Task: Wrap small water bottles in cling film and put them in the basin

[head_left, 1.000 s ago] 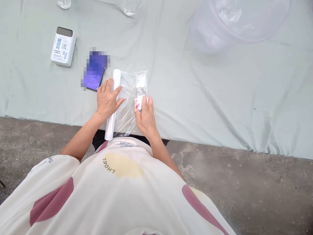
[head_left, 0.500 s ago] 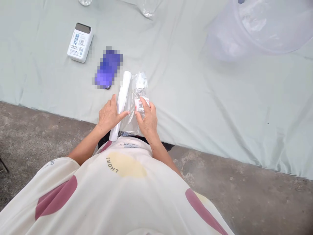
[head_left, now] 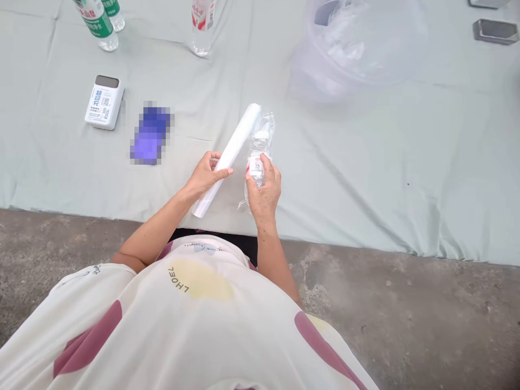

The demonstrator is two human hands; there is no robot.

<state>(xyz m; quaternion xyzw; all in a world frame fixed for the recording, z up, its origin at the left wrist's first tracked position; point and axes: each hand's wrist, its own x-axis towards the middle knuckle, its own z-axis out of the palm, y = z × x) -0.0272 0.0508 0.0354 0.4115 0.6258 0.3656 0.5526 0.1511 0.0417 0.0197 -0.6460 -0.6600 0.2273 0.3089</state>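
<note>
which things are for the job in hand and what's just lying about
In hand:
white roll, left hand
film-wrapped bottle, right hand

Apparently lying about:
white box
blurred purple item
green-labelled bottles
standing red-labelled bottle
translucent tub
grey boxes

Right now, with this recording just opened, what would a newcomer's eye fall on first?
Probably the long white roll slanting mid-view in the left hand, beside the film-wrapped bottle in the right hand. Next, the pixelated purple patch on the pale cloth, left of the roll, and the translucent tub at the top, right of centre.
</note>
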